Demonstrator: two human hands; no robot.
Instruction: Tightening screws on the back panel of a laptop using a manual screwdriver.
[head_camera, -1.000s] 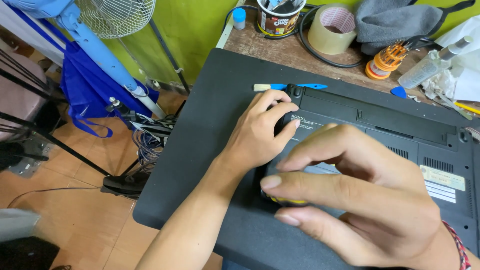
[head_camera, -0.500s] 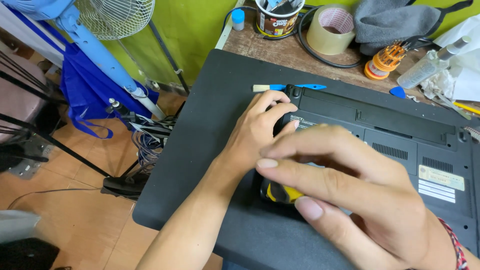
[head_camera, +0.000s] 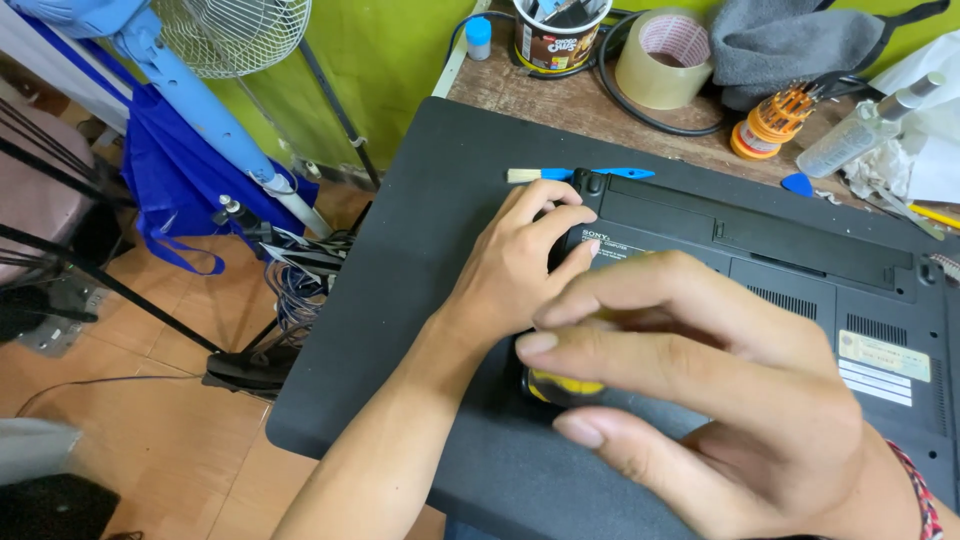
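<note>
Your left hand (head_camera: 520, 265) rests flat, fingers curled over the upturned black laptop's (head_camera: 800, 265) near corner on the black mat (head_camera: 400, 300). Your right hand (head_camera: 720, 400) pinches a yellow-handled tool (head_camera: 562, 385), mostly hidden; open mat lies leftward.

The left hand (head_camera: 520, 265) lies palm down, fingers curled over the near-left corner of the laptop (head_camera: 800, 270), forearm reaching up from below. The right hand (head_camera: 700, 400) hovers nearer the camera, fingers pinched together, blurred.
</note>
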